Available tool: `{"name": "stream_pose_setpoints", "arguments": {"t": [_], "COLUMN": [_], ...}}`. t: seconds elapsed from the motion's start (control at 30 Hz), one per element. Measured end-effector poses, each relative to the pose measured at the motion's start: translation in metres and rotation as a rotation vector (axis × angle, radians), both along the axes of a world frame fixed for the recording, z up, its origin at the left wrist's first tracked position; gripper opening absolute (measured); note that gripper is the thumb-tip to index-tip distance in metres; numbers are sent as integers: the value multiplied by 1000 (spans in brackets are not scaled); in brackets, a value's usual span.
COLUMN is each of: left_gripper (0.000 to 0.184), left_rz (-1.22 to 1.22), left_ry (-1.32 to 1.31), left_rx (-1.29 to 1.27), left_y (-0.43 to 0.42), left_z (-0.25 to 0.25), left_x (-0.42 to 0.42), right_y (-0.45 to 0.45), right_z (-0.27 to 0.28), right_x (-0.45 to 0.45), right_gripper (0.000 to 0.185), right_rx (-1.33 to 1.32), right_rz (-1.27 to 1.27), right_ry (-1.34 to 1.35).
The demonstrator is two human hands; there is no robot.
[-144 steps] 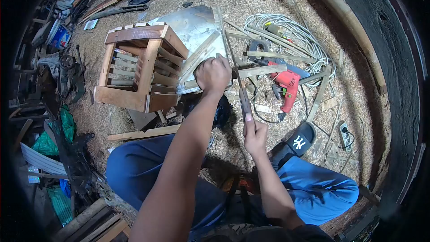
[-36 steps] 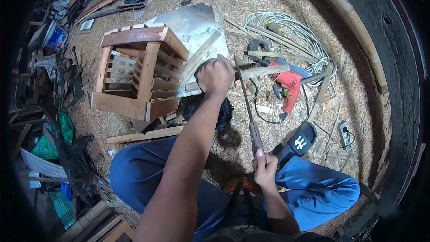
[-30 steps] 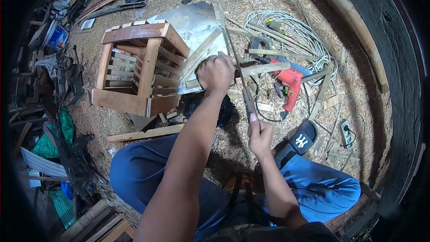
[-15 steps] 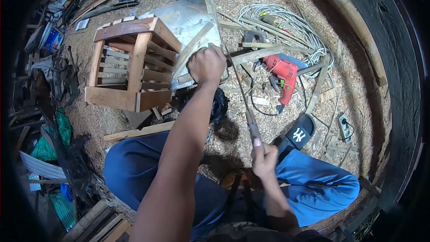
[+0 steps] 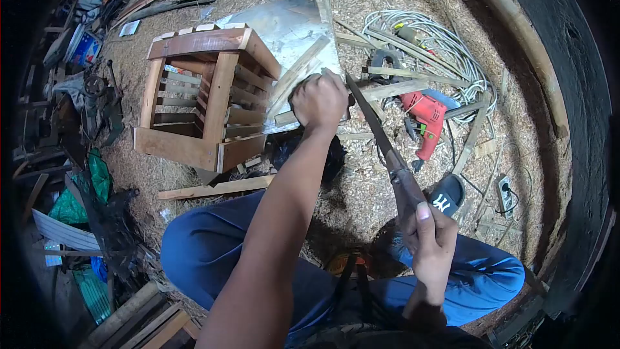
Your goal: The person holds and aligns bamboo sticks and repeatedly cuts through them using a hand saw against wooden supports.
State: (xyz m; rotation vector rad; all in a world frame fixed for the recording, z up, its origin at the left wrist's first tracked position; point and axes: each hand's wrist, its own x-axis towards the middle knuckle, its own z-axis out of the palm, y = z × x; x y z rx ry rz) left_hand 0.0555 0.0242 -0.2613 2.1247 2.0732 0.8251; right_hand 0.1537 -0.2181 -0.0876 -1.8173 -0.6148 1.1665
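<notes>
My left hand is closed and presses down on a wooden strip lying across a pale, scuffed board. Another wood strip lies slantwise on the board beside my knuckles. In my right hand is the handle of a machete, with my thumb along the top. Its dark, narrow blade points up and away, the tip just right of my left hand. Whether the blade touches the strip I cannot tell.
A slatted wooden frame stands left of the board. To the right lie a red power drill, a coil of grey cable and a socket block. A loose batten lies before my knee. Sawdust and shavings cover the ground.
My right hand has moved right and forward, and the machete has turned so more of its blade's flat side shows. My left hand stays on the wood; the whole view has shifted slightly.
</notes>
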Motion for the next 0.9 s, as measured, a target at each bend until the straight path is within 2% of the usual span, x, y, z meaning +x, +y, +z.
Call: {"name": "stream_pose_setpoints", "arguments": {"t": [0.03,0.17,0.2,0.23,0.33,0.47,0.7,0.9], "left_gripper": [40,40,39,37,37,36,41,40], "left_rz": [4,-19,-20,-18,-8,-10,-11,-12], "left_ry": [-4,-28,4,42,43,39,1,8], "left_rx": [-4,15,37,55,67,69,60,23], "left_y": [0,0,0,0,-2,0,0,-1], "left_z": [-1,2,3,3,-2,-1,-2,3], "left_x": [-1,1,1,-1,-2,0,1,2], "right_y": [0,2,6,8,1,-4,11,-42], "right_z": [-10,-103,-112,-117,-126,-151,-153,-164], "right_x": [-1,-2,-5,-9,-19,-21,-12,-18], "right_gripper": [50,45,45,45,48,53,58,63], "right_rx": [-4,388,331,270,212,256,267,238], "right_rz": [4,122,82,45,57,40,25,22], "right_ry": [-4,-328,-226,-119,-115,-84,-39,17]}}
